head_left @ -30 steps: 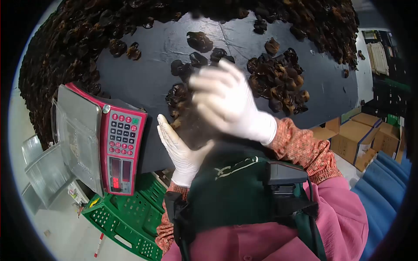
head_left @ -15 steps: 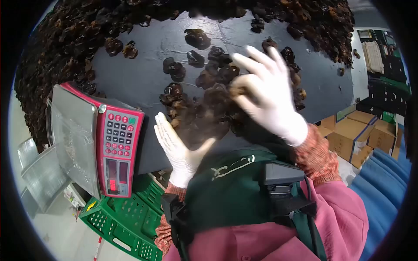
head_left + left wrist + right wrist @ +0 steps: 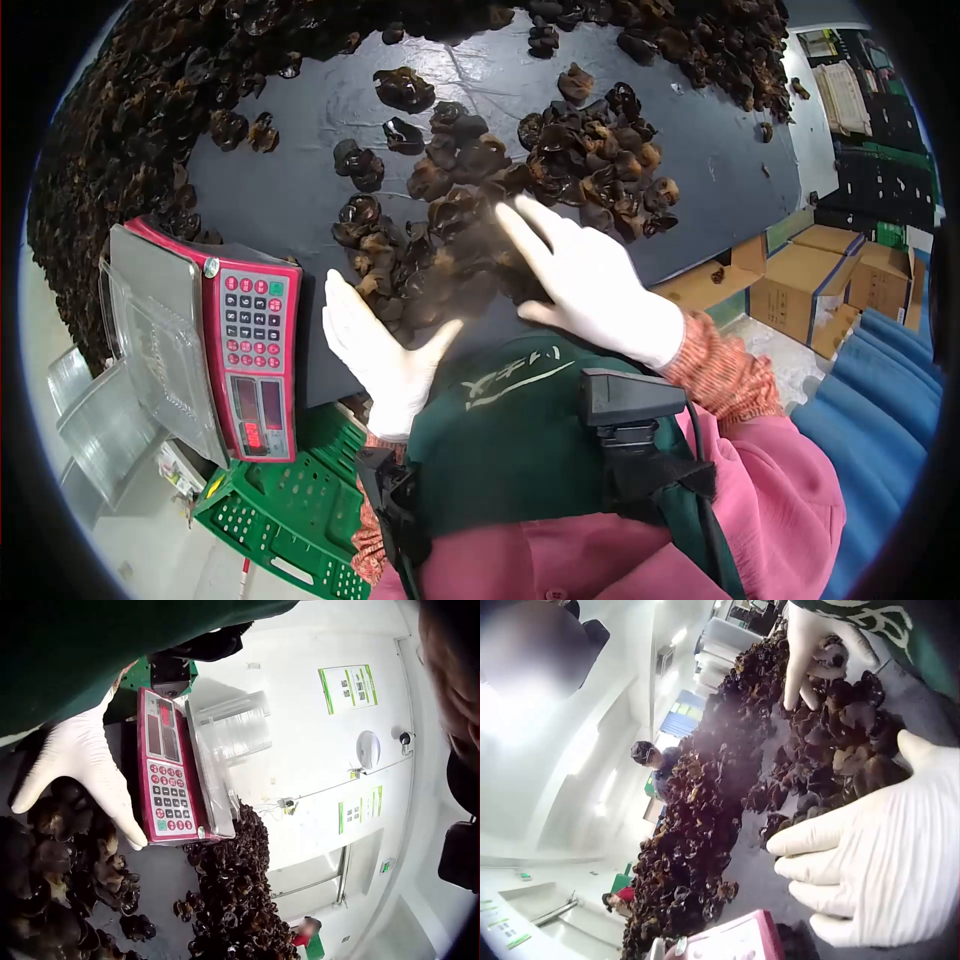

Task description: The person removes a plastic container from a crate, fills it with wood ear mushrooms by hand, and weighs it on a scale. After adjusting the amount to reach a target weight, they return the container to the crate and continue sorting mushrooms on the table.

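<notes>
No closed grip on either side: the right hand point(image 3: 590, 285), white-gloved, lies flat w/ fingers straight & spread on the near pile of dried mushrooms point(image 3: 440, 260). The left hand point(image 3: 375, 345), also gloved, stands on edge at the table's near rim, fingers straight, palm facing the pile & right against its left side. The pile sits btw the two hands on the black table point(image 3: 290, 180), close to the green apron point(image 3: 520, 430). A second loose pile point(image 3: 600, 160) lies just beyond, & a big heap point(image 3: 120, 130) runs along the far & left edges. Left of the left hand is a red scale point(image 3: 250, 350) w/ a clear tray point(image 3: 160, 340) on its pan. Green crate point(image 3: 290, 500) on the floor below; cardboard boxes point(image 3: 810, 290) to the right.
</notes>
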`<state>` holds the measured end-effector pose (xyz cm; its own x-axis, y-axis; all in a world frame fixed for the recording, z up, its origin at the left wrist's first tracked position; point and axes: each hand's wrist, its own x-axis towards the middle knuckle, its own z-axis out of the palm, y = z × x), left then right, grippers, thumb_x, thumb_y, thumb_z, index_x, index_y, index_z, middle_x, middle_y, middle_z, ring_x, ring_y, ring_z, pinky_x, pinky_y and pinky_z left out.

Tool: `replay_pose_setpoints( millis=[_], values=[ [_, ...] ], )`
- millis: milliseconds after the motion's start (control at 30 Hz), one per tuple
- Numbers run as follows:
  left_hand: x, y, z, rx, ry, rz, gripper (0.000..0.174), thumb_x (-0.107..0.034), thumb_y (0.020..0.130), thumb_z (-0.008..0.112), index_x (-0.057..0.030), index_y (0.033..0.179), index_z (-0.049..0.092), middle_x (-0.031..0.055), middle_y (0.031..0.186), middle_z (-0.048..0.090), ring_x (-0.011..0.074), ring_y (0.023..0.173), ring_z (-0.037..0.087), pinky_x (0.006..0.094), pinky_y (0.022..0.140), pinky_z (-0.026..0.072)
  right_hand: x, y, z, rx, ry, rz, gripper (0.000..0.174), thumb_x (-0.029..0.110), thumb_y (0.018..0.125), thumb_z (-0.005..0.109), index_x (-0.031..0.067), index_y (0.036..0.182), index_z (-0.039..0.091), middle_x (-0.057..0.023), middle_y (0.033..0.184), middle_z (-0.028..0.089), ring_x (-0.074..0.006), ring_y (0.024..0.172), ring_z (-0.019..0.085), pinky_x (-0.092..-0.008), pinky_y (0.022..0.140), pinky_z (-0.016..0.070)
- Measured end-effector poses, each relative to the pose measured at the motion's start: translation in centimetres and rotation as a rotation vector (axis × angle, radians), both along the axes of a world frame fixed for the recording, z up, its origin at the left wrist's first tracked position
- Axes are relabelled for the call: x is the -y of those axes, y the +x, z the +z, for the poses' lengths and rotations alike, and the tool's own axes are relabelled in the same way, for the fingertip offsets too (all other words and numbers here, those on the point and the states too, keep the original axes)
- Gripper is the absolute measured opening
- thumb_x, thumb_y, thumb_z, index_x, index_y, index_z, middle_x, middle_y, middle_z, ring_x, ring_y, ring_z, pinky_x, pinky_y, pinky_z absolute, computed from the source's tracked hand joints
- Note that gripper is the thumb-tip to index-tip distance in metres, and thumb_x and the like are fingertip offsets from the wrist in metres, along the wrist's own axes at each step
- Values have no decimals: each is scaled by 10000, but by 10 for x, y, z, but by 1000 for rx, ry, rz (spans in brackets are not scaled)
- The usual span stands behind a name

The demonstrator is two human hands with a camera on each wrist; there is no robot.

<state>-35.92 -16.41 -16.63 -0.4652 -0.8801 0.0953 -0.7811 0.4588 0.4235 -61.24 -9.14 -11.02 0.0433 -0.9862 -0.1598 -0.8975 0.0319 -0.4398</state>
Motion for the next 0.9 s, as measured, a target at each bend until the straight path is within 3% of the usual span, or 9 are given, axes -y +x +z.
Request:
replay_pose_setpoints(
  millis=[100, 200, 367, 533, 667, 700, 767, 833, 900],
  values=[
    [7, 0, 6, 111, -74, 34, 1412, -495, 575, 990, 58, 1630, 231, 279, 1554, 440, 447, 1380, 436, 525, 1159, 342, 27, 3, -13, 15, -47, -70, 1250, 243, 645, 966, 34, 1647, 250, -341, 1583, 379, -378, 1082, 682, -419, 860, 602],
    [26, -4, 9, 80, 19, 3, 1384, -399, 567, 1014, 61, 1618, 240, 290, 1526, 462, 460, 1295, 503, 505, 1091, 435, 49, 1, -20, 81, -28, 34, 1276, 169, 625, 958, 53, 1658, 217, -339, 1618, 328, -381, 999, 717, -398, 789, 621],
    [63, -26, 20, -174, 267, -139, 1325, -229, 610, 998, -21, 1653, 208, 265, 1576, 396, 431, 1399, 503, 448, 1111, 502, 80, 5, -43, 264, -115, 125, 1232, 124, 660, 911, 62, 1661, 196, -284, 1630, 337, -407, 935, 732, -428, 799, 622],
    [100, -31, 17, -262, 384, -178, 1194, -97, 661, 912, -67, 1655, 251, 222, 1540, 447, 380, 1402, 516, 427, 1151, 473, 118, 12, -55, 318, -179, 129, 1134, 76, 704, 813, 54, 1657, 198, -242, 1536, 440, -422, 919, 722, -443, 810, 612],
    [123, -31, 7, -448, 470, -127, 1025, -30, 704, 832, -41, 1612, 358, 171, 1512, 510, 303, 1383, 539, 394, 1167, 449, 143, 15, -64, 374, -208, 60, 1074, 89, 705, 781, 83, 1643, 257, -222, 1425, 515, -423, 1004, 702, -460, 881, 593],
    [130, -35, 8, -506, 514, -114, 988, -29, 715, 824, -37, 1599, 382, 166, 1505, 525, 291, 1379, 545, 389, 1169, 447, 152, 15, -52, 398, -105, 16, 918, 89, 715, 763, 84, 1560, 405, -211, 1347, 570, -420, 1094, 674, -459, 958, 568],
    [129, -40, 15, -720, 645, -66, 844, -23, 755, 789, -25, 1537, 473, 148, 1466, 581, 244, 1360, 561, 369, 1171, 441, 163, 14, -64, 478, -200, 81, 799, 94, 725, 754, 76, 1477, 485, -208, 1307, 597, -415, 1135, 656, -450, 996, 551],
    [128, -39, 12, -722, 601, -76, 769, -15, 769, 769, -17, 1493, 508, 134, 1427, 606, 225, 1334, 582, 362, 1167, 443, 168, 12, -59, 605, -183, 98, 617, 91, 740, 731, 61, 1339, 585, -195, 1250, 634, -384, 1188, 636, -428, 1044, 525],
    [123, -39, 25, -756, 655, -39, 708, -7, 782, 744, -18, 1458, 534, 111, 1394, 624, 209, 1305, 601, 357, 1164, 444, 163, 13, -46, 714, -141, 88, 607, 76, 737, 718, 48, 1329, 589, -177, 1241, 642, -351, 1176, 647, -414, 1035, 524]
  ],
)
